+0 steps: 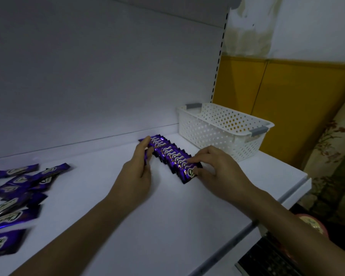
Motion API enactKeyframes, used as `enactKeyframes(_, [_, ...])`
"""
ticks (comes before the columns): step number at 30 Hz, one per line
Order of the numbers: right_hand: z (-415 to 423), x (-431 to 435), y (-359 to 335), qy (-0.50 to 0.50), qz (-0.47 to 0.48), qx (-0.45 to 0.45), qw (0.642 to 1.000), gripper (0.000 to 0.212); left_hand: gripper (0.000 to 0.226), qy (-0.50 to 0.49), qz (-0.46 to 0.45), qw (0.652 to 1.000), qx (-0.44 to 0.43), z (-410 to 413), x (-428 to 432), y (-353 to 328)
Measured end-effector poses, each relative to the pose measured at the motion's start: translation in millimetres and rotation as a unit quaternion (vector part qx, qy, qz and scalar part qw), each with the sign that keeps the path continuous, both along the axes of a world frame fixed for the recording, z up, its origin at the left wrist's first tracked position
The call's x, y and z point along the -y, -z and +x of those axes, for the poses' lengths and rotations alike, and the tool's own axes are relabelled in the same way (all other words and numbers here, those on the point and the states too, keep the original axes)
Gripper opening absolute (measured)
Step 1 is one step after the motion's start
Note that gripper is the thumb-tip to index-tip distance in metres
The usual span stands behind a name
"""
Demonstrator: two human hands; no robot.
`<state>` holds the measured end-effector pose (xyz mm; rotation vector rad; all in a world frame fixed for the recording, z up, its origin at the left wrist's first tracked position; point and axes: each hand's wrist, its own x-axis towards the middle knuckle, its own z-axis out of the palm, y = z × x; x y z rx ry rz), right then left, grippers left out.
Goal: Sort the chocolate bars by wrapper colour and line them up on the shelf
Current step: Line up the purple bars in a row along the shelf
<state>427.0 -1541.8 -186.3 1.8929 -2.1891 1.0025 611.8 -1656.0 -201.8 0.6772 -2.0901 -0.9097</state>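
Two hands at the row of purple bars on the shelf: left hand grip flat, fingers straight against its side, right hand grip pinching the nearest bar.

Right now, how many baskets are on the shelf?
1: the white basket stands at the right end of the shelf, to the right of the row of purple bars. No other basket is in view.
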Motion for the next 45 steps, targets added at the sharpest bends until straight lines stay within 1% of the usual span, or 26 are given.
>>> enactKeyframes(3, [12, 11, -5, -0.013, -0.031, 0.064, 0.997, 0.02, 0.06, 0.001, -0.009, 1.0, -0.002, -2, -2, -2])
enactKeyframes(6, [33, 26, -15, -0.055, -0.023, 0.08, 0.995, 0.025, 0.067, 0.009, -0.005, 1.0, -0.006, -1, -2, -5])
enactKeyframes(9, [49, 36, -23, -0.1, -0.023, 0.096, 0.99, 0.03, 0.071, 0.058, -0.018, 0.998, 0.021, 1, -3, -5])
enactKeyframes(12, [54, 41, -27, -0.109, -0.014, 0.119, 0.987, 0.014, 0.073, 0.07, -0.02, 0.997, 0.039, 1, -3, -5])
enactKeyframes(14, [53, 41, -31, -0.106, -0.033, 0.196, 0.974, 0.011, 0.062, 0.071, 0.0, 0.997, 0.011, 2, -3, -5])
enactKeyframes(15, [51, 40, -32, -0.103, -0.054, 0.258, 0.959, 0.012, 0.049, 0.074, 0.009, 0.997, -0.002, 1, -5, -6])
enactKeyframes(17, [45, 37, -34, -0.087, -0.082, 0.36, 0.925, 0.012, 0.014, 0.065, -0.009, 0.998, -0.003, 0, -7, -8])
enactKeyframes(18, [42, 35, -35, -0.08, -0.082, 0.383, 0.917, 0.012, 0.014, 0.055, -0.024, 0.998, 0.004, 0, -7, -9])
enactKeyframes(19, [39, 33, -35, -0.076, -0.075, 0.394, 0.913, 0.011, 0.02, 0.05, -0.028, 0.998, 0.01, 0, -7, -9])
enactKeyframes(22, [35, 29, -32, -0.077, -0.054, 0.391, 0.916, 0.008, 0.026, 0.05, -0.001, 0.999, 0.014, 0, -7, -10])
enactKeyframes(25, [30, 22, -33, -0.109, -0.044, 0.349, 0.93, 0.013, 0.031, 0.058, 0.002, 0.998, 0.013, 0, -10, -11])
enactKeyframes(28, [25, 14, -38, -0.135, -0.034, 0.306, 0.942, 0.008, 0.027, 0.07, -0.001, 0.997, 0.018, 1, -10, -15])
enactKeyframes(29, [24, 12, -39, -0.135, -0.025, 0.282, 0.949, 0.009, 0.026, 0.076, -0.025, 0.996, 0.029, 1, -10, -16])
enactKeyframes(30, [23, 10, -40, -0.134, -0.012, 0.25, 0.959, 0.011, 0.024, 0.078, -0.077, 0.993, 0.049, 2, -10, -15])
enactKeyframes(31, [22, 6, -40, -0.131, 0.004, 0.21, 0.969, 0.013, 0.02, 0.072, -0.149, 0.983, 0.076, 2, -11, -15])
enactKeyframes(33, [21, -2, -41, -0.125, 0.033, 0.14, 0.982, 0.017, 0.02, 0.051, -0.29, 0.949, 0.114, 4, -17, -16])
enactKeyframes(34, [20, -8, -40, -0.122, 0.039, 0.132, 0.983, 0.017, 0.023, 0.049, -0.339, 0.932, 0.117, 6, -21, -18])
enactKeyframes(36, [18, -19, -37, -0.124, 0.041, 0.174, 0.976, 0.015, 0.03, 0.05, -0.411, 0.904, 0.11, 8, -26, -20])
enactKeyframes(38, [16, -27, -32, -0.123, 0.054, 0.205, 0.97, 0.014, 0.032, 0.054, -0.451, 0.884, 0.112, 8, -28, -20])
enactKeyframes(39, [14, -30, -30, -0.122, 0.063, 0.212, 0.968, 0.017, 0.031, 0.053, -0.467, 0.875, 0.116, 8, -28, -19])
enactKeyframes(40, [11, -32, -29, -0.123, 0.068, 0.219, 0.965, 0.02, 0.028, 0.051, -0.472, 0.872, 0.121, 7, -29, -18])
enactKeyframes(41, [9, -34, -27, -0.12, 0.072, 0.225, 0.964, 0.023, 0.022, 0.047, -0.459, 0.878, 0.124, 7, -29, -16])
enactKeyframes(42, [6, -35, -26, -0.111, 0.076, 0.224, 0.965, 0.026, 0.017, 0.037, -0.423, 0.896, 0.126, 7, -29, -15])
enactKeyframes(44, [-2, -37, -25, -0.079, 0.084, 0.197, 0.973, 0.027, 0.023, -0.015, -0.322, 0.939, 0.121, 6, -26, -14])
enactKeyframes(45, [-6, -37, -25, -0.064, 0.09, 0.175, 0.978, 0.025, 0.026, -0.041, -0.285, 0.951, 0.113, 5, -22, -11])
